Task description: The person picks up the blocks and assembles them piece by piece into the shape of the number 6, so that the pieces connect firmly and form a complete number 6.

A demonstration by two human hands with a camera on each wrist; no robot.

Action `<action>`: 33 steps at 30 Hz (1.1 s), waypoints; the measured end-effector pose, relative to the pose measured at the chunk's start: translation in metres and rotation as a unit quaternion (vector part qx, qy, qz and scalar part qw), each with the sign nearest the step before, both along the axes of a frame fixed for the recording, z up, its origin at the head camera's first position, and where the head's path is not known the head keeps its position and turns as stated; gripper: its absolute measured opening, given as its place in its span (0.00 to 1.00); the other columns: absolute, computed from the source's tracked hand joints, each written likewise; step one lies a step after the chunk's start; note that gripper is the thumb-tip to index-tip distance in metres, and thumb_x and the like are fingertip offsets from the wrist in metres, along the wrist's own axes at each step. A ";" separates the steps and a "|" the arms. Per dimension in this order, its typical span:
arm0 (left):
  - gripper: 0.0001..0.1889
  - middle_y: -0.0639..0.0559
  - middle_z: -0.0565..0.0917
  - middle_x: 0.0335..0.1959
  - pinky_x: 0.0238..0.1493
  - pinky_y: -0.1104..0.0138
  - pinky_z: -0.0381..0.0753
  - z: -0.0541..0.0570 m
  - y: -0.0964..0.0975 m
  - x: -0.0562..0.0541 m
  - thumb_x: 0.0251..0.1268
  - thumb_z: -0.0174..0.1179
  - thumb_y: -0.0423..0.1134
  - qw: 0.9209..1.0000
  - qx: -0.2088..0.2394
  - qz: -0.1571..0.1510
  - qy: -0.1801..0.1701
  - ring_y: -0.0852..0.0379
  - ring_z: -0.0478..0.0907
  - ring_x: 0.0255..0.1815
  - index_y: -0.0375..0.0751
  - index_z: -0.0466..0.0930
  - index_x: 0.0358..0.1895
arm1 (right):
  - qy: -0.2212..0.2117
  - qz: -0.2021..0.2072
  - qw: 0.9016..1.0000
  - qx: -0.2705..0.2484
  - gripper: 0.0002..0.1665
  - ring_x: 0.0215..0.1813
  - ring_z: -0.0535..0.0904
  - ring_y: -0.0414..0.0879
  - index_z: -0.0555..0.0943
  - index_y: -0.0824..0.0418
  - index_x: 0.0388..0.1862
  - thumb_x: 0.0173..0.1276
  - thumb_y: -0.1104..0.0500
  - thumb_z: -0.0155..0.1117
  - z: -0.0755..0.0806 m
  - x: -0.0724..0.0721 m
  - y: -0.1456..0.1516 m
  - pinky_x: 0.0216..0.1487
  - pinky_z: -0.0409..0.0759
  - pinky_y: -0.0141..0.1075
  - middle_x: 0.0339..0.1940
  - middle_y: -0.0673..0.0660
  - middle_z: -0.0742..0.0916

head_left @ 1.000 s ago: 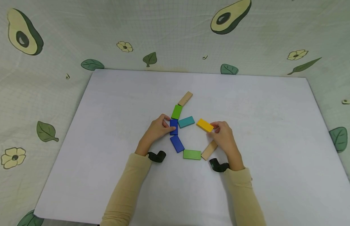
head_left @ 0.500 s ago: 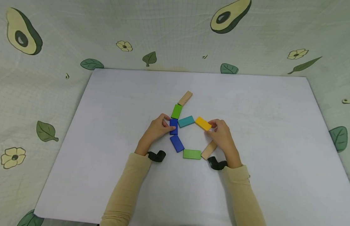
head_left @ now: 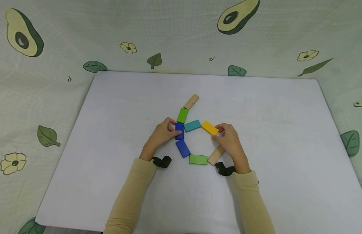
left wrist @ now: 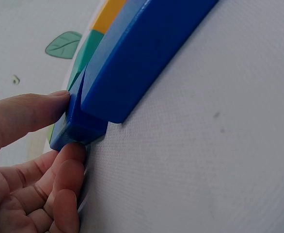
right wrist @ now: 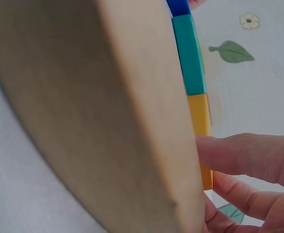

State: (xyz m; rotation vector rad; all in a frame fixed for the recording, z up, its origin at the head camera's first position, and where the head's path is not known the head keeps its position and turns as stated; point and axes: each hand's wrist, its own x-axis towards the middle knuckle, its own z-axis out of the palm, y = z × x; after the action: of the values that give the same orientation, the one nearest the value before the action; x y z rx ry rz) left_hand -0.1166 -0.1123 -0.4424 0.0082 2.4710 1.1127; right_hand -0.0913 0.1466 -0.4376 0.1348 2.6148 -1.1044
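Observation:
My left hand (head_left: pixel 164 131) pinches a blue block (left wrist: pixel 76 116) between thumb and fingers, at the left side of a ring of flat blocks. On the right, my right hand (head_left: pixel 229 138) pinches the lower right end of a yellow block (head_left: pixel 210 128), thumb on its near side. The yellow block's other end meets a teal block (head_left: pixel 192 125), which runs to the held blue one. A second blue block (head_left: pixel 183 148), a light green block (head_left: pixel 198 159) and a plain wooden block (head_left: pixel 216 155) curve round below. The wooden block's upper end is partly hidden by my right hand.
A green block (head_left: pixel 182 115) and another wooden block (head_left: pixel 191 101) extend upward from the held blue block. The white tabletop (head_left: pixel 271 130) lies beneath, backed by a cloth (head_left: pixel 181 32) printed with avocados and leaves. Black wrist cameras (head_left: pixel 162 162) hang close above the table.
My right hand has shifted the yellow block a little left and up, closing the gap to the teal block. My left hand has stayed on the blue block.

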 end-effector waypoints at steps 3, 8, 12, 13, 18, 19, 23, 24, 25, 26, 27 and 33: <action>0.24 0.48 0.75 0.31 0.32 0.69 0.66 0.000 0.000 0.000 0.59 0.63 0.46 1.000 0.000 0.000 0.001 0.55 0.69 0.31 0.40 0.68 0.54 | -0.004 -0.001 1.000 -0.002 0.23 0.45 0.68 0.53 0.71 0.64 0.56 0.62 0.60 0.62 0.001 0.000 0.000 0.45 0.69 0.40 0.47 0.63 0.74; 0.24 0.48 0.76 0.31 0.32 0.69 0.66 0.000 0.000 0.001 0.59 0.63 0.45 1.000 0.000 -0.002 0.003 0.55 0.70 0.30 0.39 0.68 0.54 | -0.013 -0.002 1.000 -0.013 0.25 0.47 0.68 0.53 0.71 0.64 0.57 0.63 0.59 0.62 0.004 0.002 0.003 0.46 0.70 0.41 0.48 0.63 0.74; 0.24 0.48 0.76 0.31 0.32 0.70 0.66 0.001 0.000 0.001 0.58 0.63 0.45 1.000 -0.001 -0.001 0.005 0.56 0.70 0.30 0.39 0.68 0.54 | -0.003 -0.007 0.999 -0.031 0.25 0.49 0.70 0.54 0.71 0.64 0.58 0.63 0.58 0.63 0.004 0.006 0.009 0.49 0.72 0.43 0.50 0.63 0.75; 0.24 0.48 0.76 0.31 0.32 0.70 0.66 0.001 0.000 0.001 0.58 0.63 0.45 1.000 -0.001 -0.001 0.005 0.56 0.70 0.30 0.39 0.68 0.54 | 0.003 -0.009 0.999 -0.035 0.25 0.50 0.71 0.55 0.71 0.64 0.58 0.63 0.58 0.63 0.003 0.008 0.011 0.50 0.72 0.44 0.50 0.63 0.76; 0.24 0.48 0.76 0.31 0.32 0.69 0.66 0.001 0.000 0.002 0.59 0.63 0.45 1.000 -0.001 -0.001 0.007 0.55 0.70 0.30 0.39 0.68 0.54 | 0.032 -0.012 0.998 -0.049 0.25 0.51 0.72 0.56 0.72 0.65 0.58 0.63 0.60 0.62 0.003 0.019 0.017 0.54 0.72 0.48 0.51 0.64 0.76; 0.24 0.48 0.76 0.31 0.32 0.69 0.66 0.001 0.000 0.002 0.59 0.63 0.45 1.000 0.000 -0.001 0.007 0.55 0.70 0.30 0.39 0.68 0.54 | 0.035 -0.013 0.998 -0.050 0.24 0.51 0.71 0.56 0.72 0.65 0.58 0.63 0.60 0.62 0.003 0.022 0.018 0.54 0.72 0.48 0.51 0.64 0.76; 0.24 0.48 0.76 0.31 0.32 0.69 0.66 0.002 0.000 0.002 0.58 0.63 0.46 1.000 -0.002 0.001 0.008 0.55 0.70 0.30 0.40 0.68 0.54 | 0.037 -0.015 0.998 -0.047 0.25 0.52 0.71 0.55 0.72 0.65 0.58 0.63 0.59 0.62 0.008 0.030 0.021 0.55 0.72 0.49 0.53 0.63 0.76; 0.24 0.48 0.76 0.31 0.32 0.69 0.66 0.002 0.000 0.002 0.58 0.63 0.46 1.000 -0.002 0.002 0.008 0.55 0.70 0.30 0.40 0.68 0.54 | 0.037 -0.015 0.998 -0.046 0.25 0.53 0.71 0.55 0.72 0.64 0.58 0.63 0.59 0.62 0.009 0.033 0.022 0.55 0.72 0.49 0.53 0.63 0.76; 0.24 0.48 0.76 0.31 0.32 0.69 0.66 0.002 0.000 0.002 0.58 0.63 0.46 1.000 -0.002 0.002 0.008 0.55 0.70 0.30 0.40 0.68 0.54 | 0.038 -0.014 0.998 -0.044 0.25 0.53 0.71 0.55 0.72 0.64 0.59 0.63 0.59 0.62 0.010 0.035 0.023 0.55 0.72 0.49 0.54 0.63 0.75; 0.24 0.48 0.76 0.31 0.32 0.69 0.66 0.002 0.000 0.002 0.58 0.63 0.46 1.000 -0.003 0.001 0.009 0.55 0.70 0.30 0.40 0.68 0.54 | 0.039 -0.013 0.998 -0.043 0.26 0.53 0.71 0.55 0.72 0.64 0.59 0.63 0.59 0.63 0.010 0.037 0.023 0.55 0.72 0.49 0.54 0.63 0.75; 0.24 0.48 0.76 0.31 0.32 0.69 0.66 0.002 0.000 0.002 0.58 0.63 0.46 1.000 -0.003 0.000 0.009 0.55 0.70 0.30 0.40 0.68 0.54 | 0.040 -0.012 0.998 -0.042 0.26 0.53 0.71 0.55 0.72 0.65 0.59 0.63 0.59 0.63 0.011 0.039 0.024 0.55 0.72 0.49 0.55 0.63 0.75; 0.24 0.49 0.76 0.31 0.32 0.69 0.66 0.002 0.001 0.002 0.58 0.63 0.46 1.000 0.000 0.000 0.008 0.55 0.70 0.30 0.40 0.68 0.54 | 0.034 0.004 0.998 -0.044 0.28 0.53 0.71 0.55 0.70 0.64 0.61 0.63 0.58 0.64 0.016 0.052 0.026 0.55 0.72 0.49 0.56 0.63 0.74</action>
State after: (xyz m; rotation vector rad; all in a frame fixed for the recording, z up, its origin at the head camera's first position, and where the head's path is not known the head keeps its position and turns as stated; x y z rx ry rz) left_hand -0.1143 -0.1113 -0.4404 0.0163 2.4853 1.1170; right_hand -0.0388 0.1722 -0.4216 0.0685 2.6173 -1.2404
